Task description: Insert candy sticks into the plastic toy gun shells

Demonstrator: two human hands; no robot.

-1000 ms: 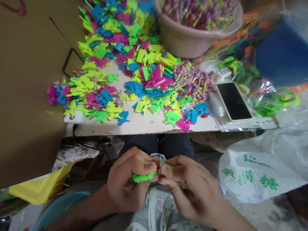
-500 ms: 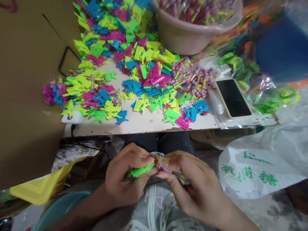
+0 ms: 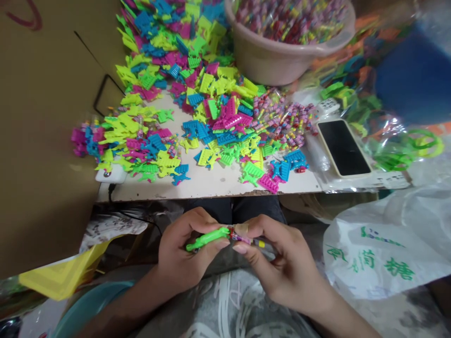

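Note:
Over my lap, my left hand [image 3: 192, 249] pinches a green plastic toy piece [image 3: 207, 238] between thumb and fingers. My right hand [image 3: 282, 258] grips a small candy tube [image 3: 242, 236] with a printed pink-purple wrap, a red end and a yellow end. The tube's red end meets the tip of the green piece; whether the two are joined I cannot tell. A tan strip is wrapped round a right fingertip. On the table beyond lie many similar plastic pieces [image 3: 225, 115] in pink, blue, yellow and green, beside a heap of wrapped candy tubes [image 3: 282, 117].
A pink basin [image 3: 278, 58] full of candy tubes stands at the back. A phone [image 3: 344, 148] lies on the right of the table [image 3: 211, 188]. Cardboard [image 3: 45, 141] rises on the left. A white bag [image 3: 384, 253] with green writing is at lower right, a teal tub [image 3: 91, 305] at lower left.
My left thumb has shifted lower, so more of the green piece shows. The right fingers have opened slightly around the tube, exposing its yellow end. The whole view has shifted a little.

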